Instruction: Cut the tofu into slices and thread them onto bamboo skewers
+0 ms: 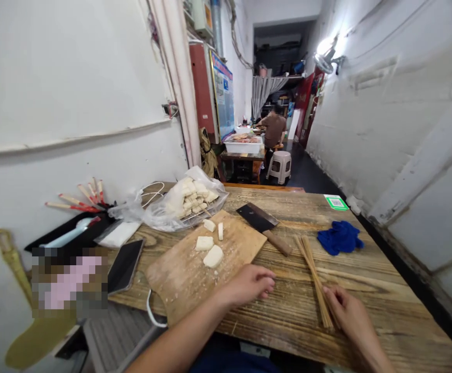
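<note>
My left hand (252, 284) hovers at the right edge of the wooden cutting board (179, 259), fingers loosely bent and apart, with nothing visible in them. Several white tofu-like pieces (213, 256) lie on the board among crumbs. To the right, a loose bundle of thin bamboo skewers (316, 280) rests on the table. Around its near end, my right hand (344, 308) is closed with bent fingers at the skewers; its palm side is partly hidden. A cleaver (257, 216) with a wooden handle lies beyond my left hand, its blade beside the board.
A plastic bag of white pieces (194, 197) sits behind the board. A phone-like dark slab (125, 265) lies left, near a black tray (70, 233). A blue cloth (340, 237) lies on the wooden table (389, 305). Farther back, a person (274, 129) sits near a stool (279, 166).
</note>
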`<state>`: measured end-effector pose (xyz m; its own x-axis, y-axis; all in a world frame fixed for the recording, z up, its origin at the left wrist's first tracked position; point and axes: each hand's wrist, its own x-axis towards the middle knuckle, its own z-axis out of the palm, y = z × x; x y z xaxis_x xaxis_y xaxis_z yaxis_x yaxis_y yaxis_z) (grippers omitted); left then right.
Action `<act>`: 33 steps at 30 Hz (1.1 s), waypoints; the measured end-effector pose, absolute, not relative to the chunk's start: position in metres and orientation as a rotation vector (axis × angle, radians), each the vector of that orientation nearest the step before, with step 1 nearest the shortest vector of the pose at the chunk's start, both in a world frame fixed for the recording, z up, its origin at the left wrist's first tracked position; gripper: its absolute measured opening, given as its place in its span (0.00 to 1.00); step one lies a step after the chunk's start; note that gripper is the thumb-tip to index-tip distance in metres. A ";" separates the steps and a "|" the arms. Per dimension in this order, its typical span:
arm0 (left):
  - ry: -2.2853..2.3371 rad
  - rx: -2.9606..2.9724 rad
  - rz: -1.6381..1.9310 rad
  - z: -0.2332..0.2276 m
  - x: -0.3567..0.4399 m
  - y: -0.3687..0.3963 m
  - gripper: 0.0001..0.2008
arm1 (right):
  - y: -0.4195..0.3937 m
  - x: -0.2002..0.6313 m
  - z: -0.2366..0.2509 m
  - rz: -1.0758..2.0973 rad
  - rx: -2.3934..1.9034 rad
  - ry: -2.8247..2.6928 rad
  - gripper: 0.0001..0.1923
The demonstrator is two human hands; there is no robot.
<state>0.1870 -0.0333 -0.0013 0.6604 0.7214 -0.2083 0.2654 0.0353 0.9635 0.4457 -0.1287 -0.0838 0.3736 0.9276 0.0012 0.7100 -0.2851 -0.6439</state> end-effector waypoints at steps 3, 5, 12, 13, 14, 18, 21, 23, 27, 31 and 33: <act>0.766 1.992 0.668 -0.024 0.241 -0.047 0.14 | -0.131 0.448 -0.090 0.527 -2.026 -1.371 0.24; 0.654 2.234 0.751 -0.037 0.264 -0.050 0.17 | -0.132 0.449 -0.093 0.538 -1.975 -1.397 0.26; 0.663 2.558 0.440 -0.061 0.283 -0.050 0.22 | -0.142 0.440 -0.081 0.546 -2.020 -1.610 0.22; 0.656 2.598 0.377 -0.061 0.282 -0.048 0.21 | -0.144 0.438 -0.080 0.524 -2.057 -1.624 0.21; 0.652 2.641 0.339 -0.060 0.282 -0.047 0.21 | -0.144 0.437 -0.079 0.494 -2.090 -1.634 0.21; 0.575 2.808 0.357 -0.060 0.284 -0.042 0.21 | -0.145 0.436 -0.081 0.387 -2.120 -1.672 0.23; 0.461 2.906 0.361 -0.062 0.287 -0.042 0.21 | -0.145 0.436 -0.084 0.303 -2.145 -1.734 0.23; 0.413 2.947 0.364 -0.062 0.288 -0.041 0.21 | -0.145 0.436 -0.086 0.231 -2.172 -1.787 0.23; 0.357 2.985 0.367 -0.064 0.291 -0.039 0.22 | -0.149 0.439 -0.086 0.165 -2.203 -1.878 0.23; 0.357 2.989 0.355 -0.070 0.294 -0.037 0.23 | -0.172 0.441 -0.081 0.305 -2.122 -1.912 0.23; 0.360 2.979 0.360 -0.072 0.294 -0.036 0.23 | -0.195 0.442 -0.074 0.447 -2.049 -1.819 0.21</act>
